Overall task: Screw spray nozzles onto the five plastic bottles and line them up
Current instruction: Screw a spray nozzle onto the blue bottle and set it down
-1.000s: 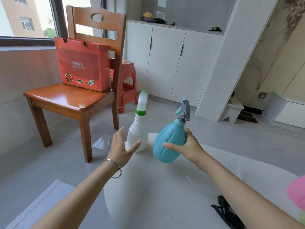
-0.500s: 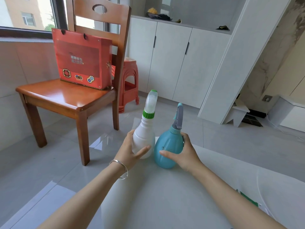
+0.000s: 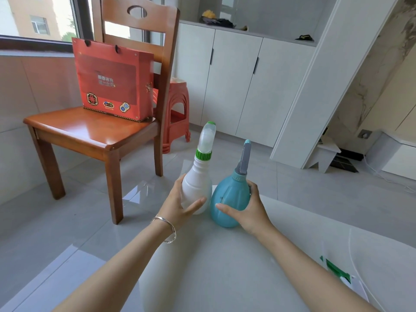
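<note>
gripping two bottles, white bottle (image 3: 196,190) (left hand (image 3: 177,204)), teal bottle (image 3: 229,199)

The white bottle (image 3: 196,188) carried a green ribbed collar (image 3: 203,154) and a frosted clear nozzle tipped green. The round bottle (image 3: 229,199) was teal, its sprayer (image 3: 244,158) grey with a teal tip. The table (image 3: 225,266) was pale white. A red gift bag (image 3: 113,78) with pixel-style motifs stood on a glossy orange-brown wooden chair (image 3: 90,129); the stool (image 3: 177,109) was red, the bracelet (image 3: 165,228) silver.
</note>
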A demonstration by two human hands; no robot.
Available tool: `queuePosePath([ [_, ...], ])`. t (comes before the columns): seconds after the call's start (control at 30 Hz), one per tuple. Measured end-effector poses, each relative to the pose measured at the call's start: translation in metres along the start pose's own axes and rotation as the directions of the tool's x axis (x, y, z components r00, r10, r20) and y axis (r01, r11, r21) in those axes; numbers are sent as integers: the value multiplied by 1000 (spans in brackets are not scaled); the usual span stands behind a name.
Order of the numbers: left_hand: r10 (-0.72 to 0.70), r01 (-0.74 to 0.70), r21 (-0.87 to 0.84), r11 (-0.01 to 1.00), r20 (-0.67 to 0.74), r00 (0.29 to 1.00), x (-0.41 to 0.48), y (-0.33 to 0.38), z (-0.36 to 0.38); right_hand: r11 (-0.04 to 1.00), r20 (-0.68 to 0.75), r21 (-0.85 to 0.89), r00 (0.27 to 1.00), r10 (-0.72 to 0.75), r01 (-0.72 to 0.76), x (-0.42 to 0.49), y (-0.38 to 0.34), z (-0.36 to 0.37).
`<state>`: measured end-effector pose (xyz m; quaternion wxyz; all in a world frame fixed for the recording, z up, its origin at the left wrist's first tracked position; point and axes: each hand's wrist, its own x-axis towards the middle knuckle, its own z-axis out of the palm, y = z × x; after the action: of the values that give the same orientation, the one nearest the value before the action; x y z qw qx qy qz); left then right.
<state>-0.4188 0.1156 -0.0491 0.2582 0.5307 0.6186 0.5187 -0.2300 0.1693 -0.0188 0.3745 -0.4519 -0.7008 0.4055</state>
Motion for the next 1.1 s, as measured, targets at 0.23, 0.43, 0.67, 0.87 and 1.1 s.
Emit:
queuePosePath([
  [0.23, -72, 76, 28, 997, -125, 990, -23, 16, 0, 999, -26, 36, 999, 30, -29, -23, -11, -16],
  [0.43, -60, 73, 75, 994, -160, 985, -68, 49, -1, 997, -37, 71, 999, -29, 32, -76, -38, -67],
  [0.67, -69, 71, 18, 997, -87, 994, -124, 106, 44, 993, -135, 79, 988, -74, 85, -147, -61, -139],
  [0.87, -13, 13, 18, 1000, 40, 999, -154, 145, 110, 986, -290, 1, 944, -159, 166, -196, -55, -200],
  [1.1, 58, -71, 54, 996, 209, 976, -173, 167, 184, 963, -603, -214, 753, -263, 165, -228, -16, -267],
])
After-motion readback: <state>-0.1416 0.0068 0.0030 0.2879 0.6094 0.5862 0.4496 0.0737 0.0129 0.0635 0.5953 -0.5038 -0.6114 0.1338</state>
